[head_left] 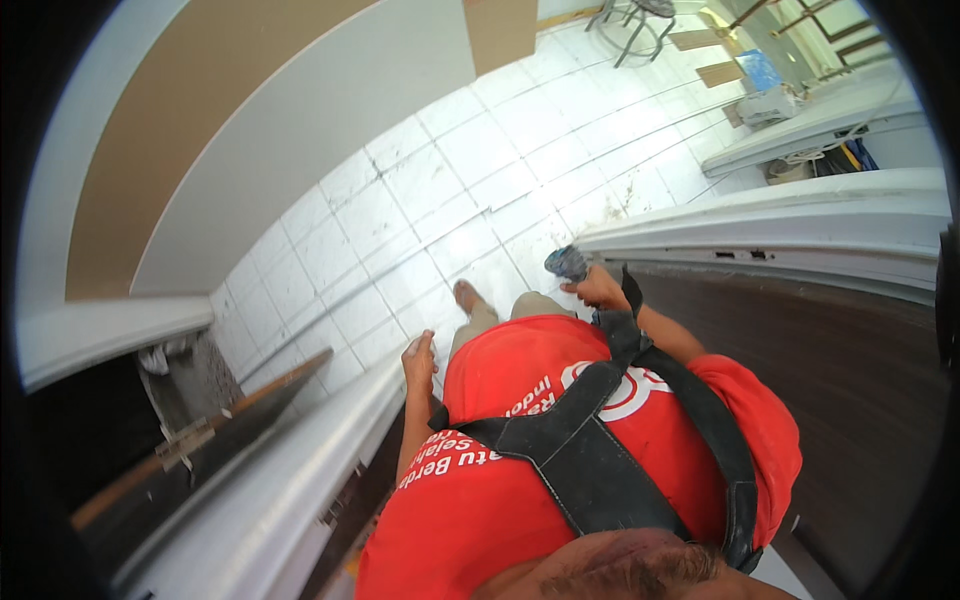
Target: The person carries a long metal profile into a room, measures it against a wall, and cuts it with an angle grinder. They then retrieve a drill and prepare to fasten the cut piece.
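Observation:
A dark blue-grey cordless drill [567, 262] is in my right hand [600, 288], whose fingers wrap round its grip. Its head lies close to the end of a white door frame piece, and most of the grip is hidden by my hand. My left hand [419, 362] hangs at my side, fingers loosely bent and partly apart, with nothing visible in it. Close beside that hand is a white frame edge [365, 410].
A dark brown door panel [800, 340] stands along my right under a white frame piece [760, 235] with slots. White tiles [470, 150] cover the floor. Grey and brown boards [330, 130] stand at left. Farther off are a stool [640, 25] and a white bag [768, 104].

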Demonstrator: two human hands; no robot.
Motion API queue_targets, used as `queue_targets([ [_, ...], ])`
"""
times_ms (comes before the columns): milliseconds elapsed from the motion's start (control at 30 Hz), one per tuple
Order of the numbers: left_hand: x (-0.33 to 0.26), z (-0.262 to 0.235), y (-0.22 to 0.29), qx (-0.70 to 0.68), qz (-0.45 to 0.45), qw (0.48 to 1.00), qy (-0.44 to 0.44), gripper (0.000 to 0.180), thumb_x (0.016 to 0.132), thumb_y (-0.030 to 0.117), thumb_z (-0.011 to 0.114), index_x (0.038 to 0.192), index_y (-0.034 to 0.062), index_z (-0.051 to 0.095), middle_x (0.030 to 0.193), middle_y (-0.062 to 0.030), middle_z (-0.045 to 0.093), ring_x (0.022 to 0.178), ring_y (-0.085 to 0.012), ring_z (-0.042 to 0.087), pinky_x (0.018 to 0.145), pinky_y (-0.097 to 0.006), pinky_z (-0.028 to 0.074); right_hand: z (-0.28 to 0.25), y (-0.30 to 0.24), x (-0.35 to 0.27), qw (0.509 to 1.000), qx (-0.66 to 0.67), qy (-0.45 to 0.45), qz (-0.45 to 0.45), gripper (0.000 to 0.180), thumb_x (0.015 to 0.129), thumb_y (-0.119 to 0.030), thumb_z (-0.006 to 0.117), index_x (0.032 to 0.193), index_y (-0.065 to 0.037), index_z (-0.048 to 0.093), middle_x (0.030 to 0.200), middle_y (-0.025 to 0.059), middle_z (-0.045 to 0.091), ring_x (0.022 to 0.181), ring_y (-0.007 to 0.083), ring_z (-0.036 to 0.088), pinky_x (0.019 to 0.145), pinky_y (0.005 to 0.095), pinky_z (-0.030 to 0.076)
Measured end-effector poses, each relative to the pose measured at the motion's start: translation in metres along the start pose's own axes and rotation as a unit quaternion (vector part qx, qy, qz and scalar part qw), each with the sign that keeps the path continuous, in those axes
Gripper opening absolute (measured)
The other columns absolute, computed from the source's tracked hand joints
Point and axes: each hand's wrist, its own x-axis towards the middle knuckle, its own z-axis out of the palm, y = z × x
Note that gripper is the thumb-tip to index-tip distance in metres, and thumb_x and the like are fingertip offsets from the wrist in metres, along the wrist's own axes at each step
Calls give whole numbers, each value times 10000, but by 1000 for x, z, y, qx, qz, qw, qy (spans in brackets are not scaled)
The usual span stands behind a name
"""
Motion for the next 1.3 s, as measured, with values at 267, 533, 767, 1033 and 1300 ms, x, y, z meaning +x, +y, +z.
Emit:
queue_targets([
  [267,72,141,213,19,-126,922,-367,1066,786,857,367,1266,-81,530,728,-47,562,388,-62,241,375,-220,247,-19,-138,12,973,60,86,-205,533,732,-289,768,1182,-42,624,1012,194,696,948,306,675,855,375,504],
  [533,118,243,336,-63,-147,902,-401,938,761,881,362,1127,47,588,1037,-129,651,701,-184,601,559,-296,487,-51,-221,57,939,90,127,-307,748,767,-127,689,1431,-3,367,1179,301,590,1097,409,592,959,400,457],
  [767,123,283,373,4,-160,849,-504,839,837,786,404,1167,36,585,1027,-152,657,918,-264,666,768,-414,578,-41,-217,65,919,119,216,-309,878,815,-223,714,1485,16,200,1300,340,489,1203,453,501,1020,445,409],
  [1033,199,323,356,252,-133,776,-563,705,884,660,464,1148,14,567,968,-190,668,853,-278,685,728,-391,595,3,-210,52,855,417,229,-209,993,848,-235,708,1530,-67,5,1170,318,596,1033,430,609,941,435,469],
  [1300,272,248,411,313,-241,796,-459,771,858,690,464,1118,-20,612,961,-187,676,940,-322,655,850,-445,534,132,-109,155,559,747,356,51,625,900,-399,653,1321,38,505,1026,181,692,803,177,689,703,280,537],
])
